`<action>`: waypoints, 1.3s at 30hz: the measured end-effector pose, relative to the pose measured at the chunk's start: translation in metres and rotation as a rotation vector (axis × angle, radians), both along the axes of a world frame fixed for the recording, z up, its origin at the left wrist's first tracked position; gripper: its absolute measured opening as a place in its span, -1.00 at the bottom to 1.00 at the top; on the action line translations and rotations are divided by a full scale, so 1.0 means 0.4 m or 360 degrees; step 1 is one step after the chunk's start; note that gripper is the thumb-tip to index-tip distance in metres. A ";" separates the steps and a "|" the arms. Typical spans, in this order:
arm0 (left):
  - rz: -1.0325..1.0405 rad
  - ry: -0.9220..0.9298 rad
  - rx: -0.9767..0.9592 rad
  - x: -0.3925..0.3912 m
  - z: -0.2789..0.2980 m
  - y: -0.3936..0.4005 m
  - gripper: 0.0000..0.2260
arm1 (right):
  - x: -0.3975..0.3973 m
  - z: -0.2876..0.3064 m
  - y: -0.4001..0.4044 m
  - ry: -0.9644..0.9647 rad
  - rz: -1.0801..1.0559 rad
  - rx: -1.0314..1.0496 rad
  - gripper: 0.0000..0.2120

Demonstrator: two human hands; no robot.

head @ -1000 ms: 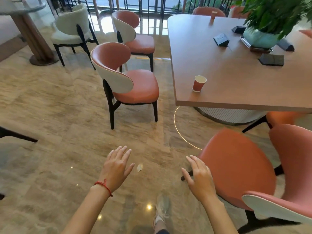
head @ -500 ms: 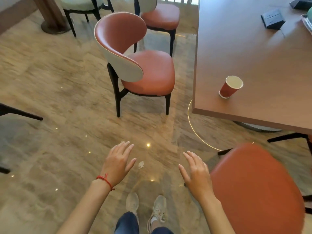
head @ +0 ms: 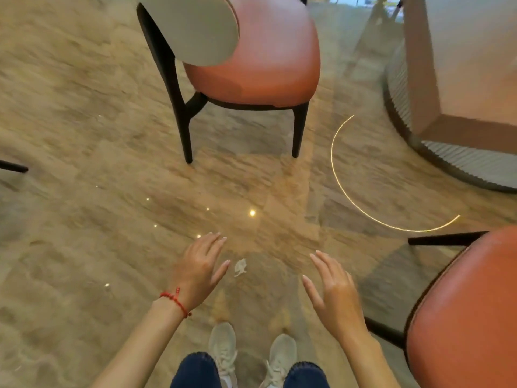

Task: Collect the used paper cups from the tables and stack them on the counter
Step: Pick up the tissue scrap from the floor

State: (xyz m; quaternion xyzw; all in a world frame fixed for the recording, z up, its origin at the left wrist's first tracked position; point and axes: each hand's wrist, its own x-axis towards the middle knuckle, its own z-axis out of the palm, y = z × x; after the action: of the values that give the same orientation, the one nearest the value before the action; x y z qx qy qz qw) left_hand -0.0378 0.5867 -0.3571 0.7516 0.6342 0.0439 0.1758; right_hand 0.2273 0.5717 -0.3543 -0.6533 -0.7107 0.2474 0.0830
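Left hand (head: 200, 268), with a red string bracelet (head: 176, 301) at the wrist, and right hand (head: 333, 295) are both held out above the marble floor (head: 84, 219), fingers extended and relaxed, holding nothing. No paper cup appears in this view; only the corner of the wooden table (head: 461, 79) shows at upper right. A terracotta-seated chair (head: 265, 51) stands ahead, another chair seat (head: 470, 317) sits just beside the right hand, and a small white scrap (head: 240, 267) lies on the floor between the hands.

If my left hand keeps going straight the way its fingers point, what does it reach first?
Probably nothing soon: the left hand points forward over bare floor. Farther along that line stands the chair, its legs likely first, though depth is unclear.
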 end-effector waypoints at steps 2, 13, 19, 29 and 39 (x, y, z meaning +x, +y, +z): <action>-0.0013 0.0001 0.0019 -0.015 -0.135 0.009 -0.34 | -0.007 -0.131 0.015 0.0010 0.0032 -0.0033 -0.52; -0.0142 -0.0179 -0.0088 -0.045 -0.866 0.016 -0.40 | 0.017 -0.803 0.063 -0.0013 0.0174 0.0008 -0.58; 0.0244 -0.0418 -0.0463 -0.026 -1.159 -0.022 -0.62 | 0.044 -1.000 0.039 -0.0013 0.0162 -0.0035 -0.59; 0.0673 -0.0407 -0.0412 0.072 -1.262 0.007 -0.69 | 0.021 -1.062 0.007 0.0112 0.0105 -0.0147 -0.52; 0.1576 -0.1476 -0.0636 0.072 -1.067 0.009 -0.88 | 0.018 -0.938 0.046 0.0213 0.0083 -0.0217 -0.53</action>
State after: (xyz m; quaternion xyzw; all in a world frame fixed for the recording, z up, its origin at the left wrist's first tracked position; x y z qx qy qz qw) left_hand -0.0090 0.5904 -0.7841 0.2319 0.7571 0.3171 0.5220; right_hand 0.2343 0.5903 -0.7295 -0.6207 -0.7018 0.3405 0.0792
